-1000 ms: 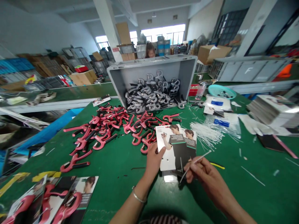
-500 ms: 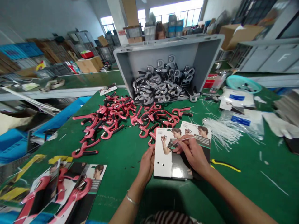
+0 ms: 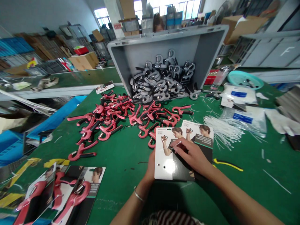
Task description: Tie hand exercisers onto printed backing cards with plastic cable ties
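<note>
A printed packaging card [image 3: 164, 173] is tilted up in front of me, over a second card [image 3: 207, 142] of the same kind. My left hand [image 3: 152, 167] grips its left edge, with the fingers hidden behind it. Against the card's front, my right hand [image 3: 191, 154] pinches a thin white cable tie [image 3: 179, 142], mostly covered by the fingers. Small holes dot the card. Just beyond it lies a heap of red and black hand grips [image 3: 112, 112]. A pile of white cable ties [image 3: 225, 131] spreads to the right.
A grey crate [image 3: 168, 34] on its side holds many grey hand grips [image 3: 161, 81]. Carded red grips [image 3: 72, 200] lie front left. Yellow-handled cutters [image 3: 228, 164] are right of the cards. Plastic bags [image 3: 243, 118], a glove [image 3: 281, 122] and a turquoise basin [image 3: 245, 76] stand farther right.
My left hand has slid farther behind the card's edge, hiding its fingers. My right fingers have drawn closer together on the card, and less of the cable tie shows.
</note>
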`<action>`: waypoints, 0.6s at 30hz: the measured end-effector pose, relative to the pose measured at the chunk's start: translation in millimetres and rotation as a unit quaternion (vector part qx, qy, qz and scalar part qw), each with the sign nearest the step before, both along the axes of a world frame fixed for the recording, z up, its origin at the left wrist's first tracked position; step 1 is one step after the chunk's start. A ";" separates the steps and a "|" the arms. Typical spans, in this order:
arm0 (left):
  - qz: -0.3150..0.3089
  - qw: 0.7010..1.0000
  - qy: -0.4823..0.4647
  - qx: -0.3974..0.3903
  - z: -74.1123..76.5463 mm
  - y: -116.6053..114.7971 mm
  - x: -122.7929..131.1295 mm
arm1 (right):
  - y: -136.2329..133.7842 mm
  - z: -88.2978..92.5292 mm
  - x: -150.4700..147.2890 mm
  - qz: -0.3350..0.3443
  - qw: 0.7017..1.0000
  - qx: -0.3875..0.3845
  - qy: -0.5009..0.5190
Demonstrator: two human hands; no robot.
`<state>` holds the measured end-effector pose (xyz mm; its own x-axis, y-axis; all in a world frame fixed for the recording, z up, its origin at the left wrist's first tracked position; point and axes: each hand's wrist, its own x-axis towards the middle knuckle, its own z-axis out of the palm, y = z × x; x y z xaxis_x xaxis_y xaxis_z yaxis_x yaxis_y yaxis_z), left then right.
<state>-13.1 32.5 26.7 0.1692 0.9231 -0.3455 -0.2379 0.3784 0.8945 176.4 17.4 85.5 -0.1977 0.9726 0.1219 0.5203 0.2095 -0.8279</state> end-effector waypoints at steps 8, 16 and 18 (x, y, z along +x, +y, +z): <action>-0.155 0.957 0.143 0.197 -2.5 -33.1 -46.5 | 1.7 -1.5 3.7 -0.017 0.985 -0.075 0.155; -0.108 0.862 0.266 0.417 63.9 -15.2 -22.4 | -2.3 2.4 14.7 -0.039 0.952 -0.085 0.292; -0.134 0.858 0.274 0.414 69.8 -5.0 -13.1 | -3.6 3.5 15.0 -0.039 0.951 -0.077 0.297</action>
<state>-26.2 27.5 96.5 0.4354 0.8435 0.3144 0.3003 -0.4654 0.8326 191.4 13.8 89.0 -0.0656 0.9969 0.0445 -0.0404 0.0420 -0.9983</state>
